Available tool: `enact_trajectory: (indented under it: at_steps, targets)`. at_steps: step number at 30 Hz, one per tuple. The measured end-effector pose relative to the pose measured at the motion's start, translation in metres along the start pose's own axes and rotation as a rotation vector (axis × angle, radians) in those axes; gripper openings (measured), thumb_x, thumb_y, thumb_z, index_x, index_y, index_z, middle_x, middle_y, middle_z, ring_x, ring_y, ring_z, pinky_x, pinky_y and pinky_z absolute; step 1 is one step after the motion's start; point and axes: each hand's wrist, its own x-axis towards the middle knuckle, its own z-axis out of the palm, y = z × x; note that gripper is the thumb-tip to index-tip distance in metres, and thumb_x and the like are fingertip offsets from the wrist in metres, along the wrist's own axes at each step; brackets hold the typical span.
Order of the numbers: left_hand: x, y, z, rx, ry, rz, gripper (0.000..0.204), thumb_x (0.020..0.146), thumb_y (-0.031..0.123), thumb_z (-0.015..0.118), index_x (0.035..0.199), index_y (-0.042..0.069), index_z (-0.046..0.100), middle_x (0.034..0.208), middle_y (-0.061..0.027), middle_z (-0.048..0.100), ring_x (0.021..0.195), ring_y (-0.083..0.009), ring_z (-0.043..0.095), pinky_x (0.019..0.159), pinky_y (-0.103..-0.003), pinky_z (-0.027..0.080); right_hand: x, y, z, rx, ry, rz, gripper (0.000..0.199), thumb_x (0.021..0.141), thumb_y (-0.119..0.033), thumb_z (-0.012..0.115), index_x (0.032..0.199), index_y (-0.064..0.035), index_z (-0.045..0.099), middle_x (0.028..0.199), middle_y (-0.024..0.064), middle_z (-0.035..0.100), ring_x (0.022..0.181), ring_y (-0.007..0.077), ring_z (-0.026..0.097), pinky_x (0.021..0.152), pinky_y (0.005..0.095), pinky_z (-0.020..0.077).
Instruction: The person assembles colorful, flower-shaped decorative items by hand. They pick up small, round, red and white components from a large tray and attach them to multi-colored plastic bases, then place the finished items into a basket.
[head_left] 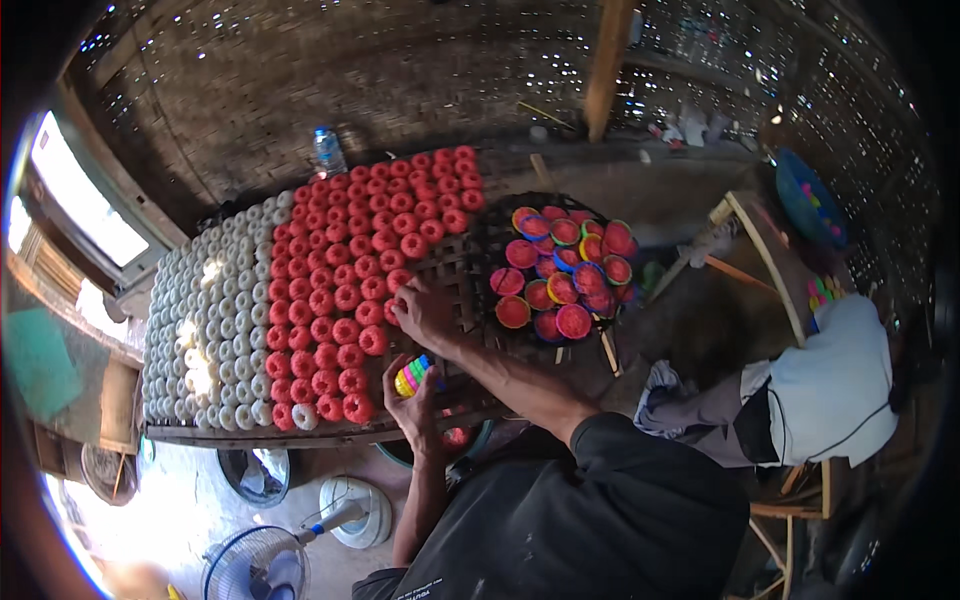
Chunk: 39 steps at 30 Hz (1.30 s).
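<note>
In my left hand (pixel 412 405), fingers wrapped round it, is a short stack of small coloured plastic cups (pixel 411 374) in yellow, green, blue and pink. My right hand (pixel 426 312) reaches across the slatted table, its fingertips closed at a red, dimpled, ring-shaped piece (pixel 391 312) along the right edge of the red rows; the hand partly hides it. Many similar red pieces (pixel 347 297) stand in close rows in the middle, and white-grey ones (pixel 215 310) fill the left part. Right of my hand, a round dark tray (pixel 490 215) carries many coloured cups with red inside (pixel 573 321).
A water bottle (pixel 328 152) stands behind the rows. Below the table's front edge are a fan (pixel 258 565), a white bucket (pixel 355 512) and a dark tub (pixel 252 475). Another person (pixel 830 380) sits at right, near a wooden frame (pixel 768 265) and a blue basin (pixel 808 195).
</note>
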Motion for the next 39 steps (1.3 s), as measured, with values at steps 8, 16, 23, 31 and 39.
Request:
enact_trajectory:
  at_steps: [8,16,23,31,39]
  targets:
    - [-0.004,0.019,0.029,-0.135,0.070,0.192,0.058,0.084,0.023,0.078,0.130,0.001,0.050,0.119,-0.0115,0.061,0.107,-0.0200,0.059,0.097,-0.034,0.048,-0.056,-0.032,-0.073,0.937,-0.248,0.625,0.042,0.096,-0.037,0.062,0.118,-0.0020,0.060,0.122,0.0135,0.064,0.115,0.0235,0.059,0.094,0.0354,0.0480]
    - [-0.014,0.047,0.077,-0.067,-0.435,0.262,0.110,0.079,0.062,0.071,0.156,0.004,0.018,0.159,-0.0182,0.025,0.144,-0.0282,0.030,0.116,-0.041,0.027,-0.060,-0.036,-0.169,1.452,-0.180,0.994,0.044,0.098,-0.043,0.057,0.120,-0.0043,0.060,0.106,0.0073,0.066,0.096,0.0161,0.065,0.081,0.0333,0.0565]
    - [-0.020,0.012,0.092,0.441,-0.628,0.385,0.084,0.087,0.048,0.066,0.152,0.006,0.032,0.159,-0.0184,0.027,0.150,-0.0339,0.016,0.120,-0.048,0.011,-0.101,0.017,-0.288,1.586,0.176,0.952,0.050,0.098,-0.044,0.055,0.124,-0.0017,0.057,0.113,0.0148,0.067,0.101,0.0275,0.067,0.082,0.0464,0.0583]
    - [-0.026,-0.017,0.087,0.607,-0.612,0.451,0.074,0.089,0.033,0.068,0.149,0.004,0.038,0.157,-0.0213,0.029,0.148,-0.0388,0.020,0.119,-0.050,0.017,-0.115,0.136,-0.411,1.574,0.463,0.994,0.052,0.103,-0.040,0.034,0.131,0.0013,0.051,0.128,0.0233,0.058,0.114,0.0402,0.060,0.092,0.0555,0.0529]
    - [-0.023,-0.027,0.098,0.659,-0.559,0.472,0.074,0.084,0.022,0.071,0.148,0.007,0.039,0.157,-0.0221,0.030,0.146,-0.0414,0.024,0.118,-0.050,0.022,0.026,0.313,-0.755,1.030,1.113,0.434,0.059,0.100,-0.055,0.041,0.138,-0.0101,0.043,0.134,0.0158,0.054,0.118,0.0384,0.056,0.096,0.0701,0.0433]
